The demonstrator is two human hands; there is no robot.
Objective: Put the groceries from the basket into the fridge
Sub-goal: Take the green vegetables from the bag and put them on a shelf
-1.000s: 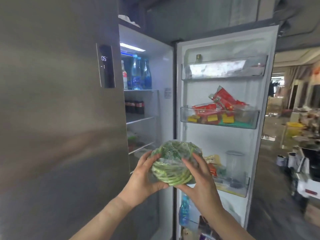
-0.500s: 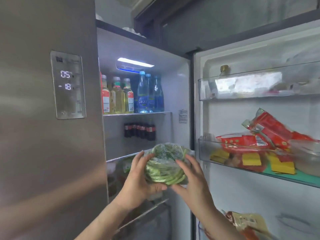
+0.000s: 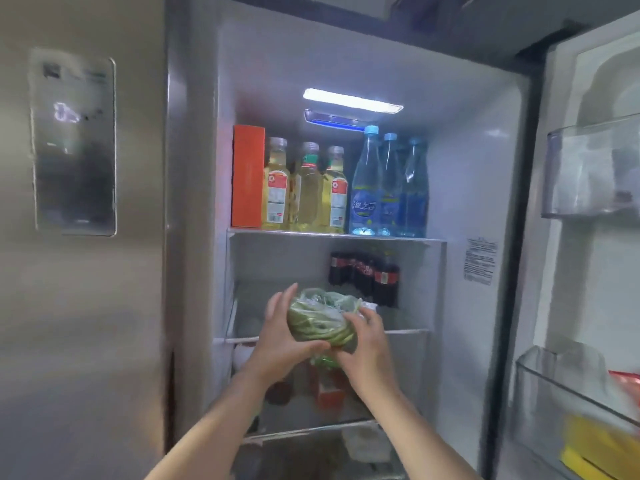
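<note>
Both hands, the left hand [image 3: 280, 336] and the right hand [image 3: 367, 341], gripped the bag of green beans [image 3: 320, 320] in the middle of the frame, at the middle shelf [image 3: 408, 330]. The slippery bag might have slid off the edge or bumped the dark bottles [image 3: 367, 277].

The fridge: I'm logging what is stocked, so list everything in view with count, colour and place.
orange carton: one, orange, top shelf, far left
oil bottles: three, yellow, top shelf, right of the carton
water bottles: three, blue, top shelf, right side
cola bottles: several, dark with red labels, back of the second shelf
bag of greens: one, green in clear plastic, held at the second shelf's front edge
door bins: two, clear, on the open door at right
control panel: one, dark, on the closed left door
left hand: grip on the bag's left side
right hand: grip on the bag's right side
</note>
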